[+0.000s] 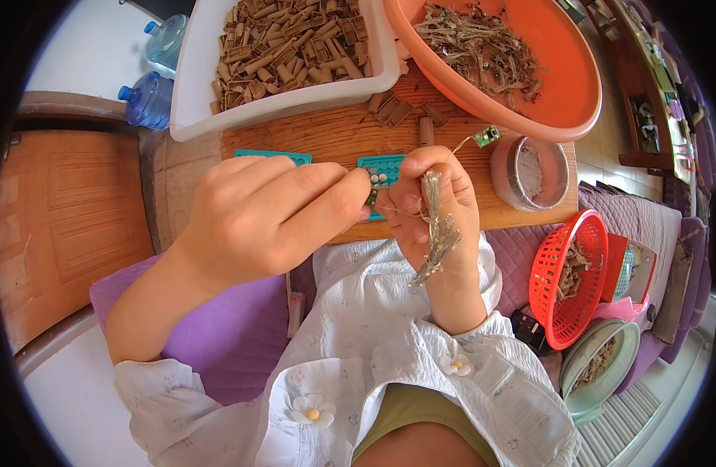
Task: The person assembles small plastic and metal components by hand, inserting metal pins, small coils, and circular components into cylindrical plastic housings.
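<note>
My left hand point(268, 214) is closed, its fingertips pinching a small green circuit board point(372, 196) that is mostly hidden. In my right hand point(451, 194) is a folded bundle of thin wire string lights point(435, 233), which hangs down across the palm. A wire runs up from this hand to another small green circuit board point(487, 136) beyond the knuckles. Fine wire also stretches between the two hands. Just behind the fingertips lies a teal tray point(389, 161) with round button cells point(379, 178) on it. A second teal tray point(284, 157) is partly covered by my left hand.
A white bin point(295, 100) of brown plastic cases and an orange basin point(583, 93) of wire bundles stand at the table's far side. Loose brown cases point(392, 109) lie between. A round tub point(558, 183) is at right, with a red basket point(587, 292) lower down.
</note>
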Demonstrator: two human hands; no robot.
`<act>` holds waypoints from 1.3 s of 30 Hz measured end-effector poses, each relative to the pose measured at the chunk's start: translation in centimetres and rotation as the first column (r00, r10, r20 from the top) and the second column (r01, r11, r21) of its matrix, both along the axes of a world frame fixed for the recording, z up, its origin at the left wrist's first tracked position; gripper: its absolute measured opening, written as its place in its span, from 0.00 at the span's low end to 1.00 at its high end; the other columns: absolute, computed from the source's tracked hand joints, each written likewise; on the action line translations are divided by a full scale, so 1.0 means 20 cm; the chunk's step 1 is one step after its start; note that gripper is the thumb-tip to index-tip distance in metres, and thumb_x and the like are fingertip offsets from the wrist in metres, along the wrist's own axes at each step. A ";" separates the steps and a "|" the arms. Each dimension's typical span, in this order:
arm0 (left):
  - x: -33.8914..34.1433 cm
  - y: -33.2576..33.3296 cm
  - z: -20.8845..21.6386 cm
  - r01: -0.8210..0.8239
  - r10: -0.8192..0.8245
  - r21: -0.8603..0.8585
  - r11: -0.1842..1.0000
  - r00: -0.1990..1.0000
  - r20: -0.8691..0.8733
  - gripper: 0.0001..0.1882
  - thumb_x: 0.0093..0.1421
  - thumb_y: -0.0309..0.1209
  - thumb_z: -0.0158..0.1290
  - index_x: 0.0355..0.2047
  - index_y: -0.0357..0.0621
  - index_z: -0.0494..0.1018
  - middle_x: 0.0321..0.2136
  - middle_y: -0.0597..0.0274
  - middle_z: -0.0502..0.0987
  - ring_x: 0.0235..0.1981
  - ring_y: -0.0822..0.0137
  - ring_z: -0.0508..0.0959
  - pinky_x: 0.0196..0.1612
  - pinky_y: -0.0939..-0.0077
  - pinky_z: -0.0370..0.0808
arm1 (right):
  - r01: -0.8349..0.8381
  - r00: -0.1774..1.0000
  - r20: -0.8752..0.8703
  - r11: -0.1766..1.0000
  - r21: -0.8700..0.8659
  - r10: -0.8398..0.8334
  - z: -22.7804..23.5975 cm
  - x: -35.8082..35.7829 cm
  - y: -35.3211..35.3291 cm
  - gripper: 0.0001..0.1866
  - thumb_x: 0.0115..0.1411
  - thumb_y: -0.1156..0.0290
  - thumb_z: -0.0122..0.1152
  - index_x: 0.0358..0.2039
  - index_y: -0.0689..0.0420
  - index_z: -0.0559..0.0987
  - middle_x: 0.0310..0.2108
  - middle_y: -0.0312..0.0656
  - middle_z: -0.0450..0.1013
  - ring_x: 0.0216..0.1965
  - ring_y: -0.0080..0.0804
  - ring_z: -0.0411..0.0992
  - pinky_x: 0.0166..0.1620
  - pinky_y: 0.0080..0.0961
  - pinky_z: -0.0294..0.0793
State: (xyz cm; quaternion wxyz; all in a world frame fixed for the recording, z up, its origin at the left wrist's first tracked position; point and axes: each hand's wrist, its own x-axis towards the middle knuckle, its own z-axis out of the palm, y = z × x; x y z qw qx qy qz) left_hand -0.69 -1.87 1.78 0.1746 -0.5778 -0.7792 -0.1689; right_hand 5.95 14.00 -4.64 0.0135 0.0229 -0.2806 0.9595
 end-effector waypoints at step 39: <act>0.05 0.03 0.08 -0.202 0.054 -0.075 0.977 -0.112 0.992 0.26 0.53 0.51 0.46 0.35 0.36 0.66 0.23 0.68 0.70 0.20 0.82 0.66 0.25 0.90 0.62 | 0.388 0.921 -0.121 0.849 0.359 -0.370 0.01 0.00 -0.05 0.11 0.60 0.65 0.42 0.32 0.61 0.66 0.19 0.37 0.65 0.15 0.17 0.61 0.17 0.12 0.61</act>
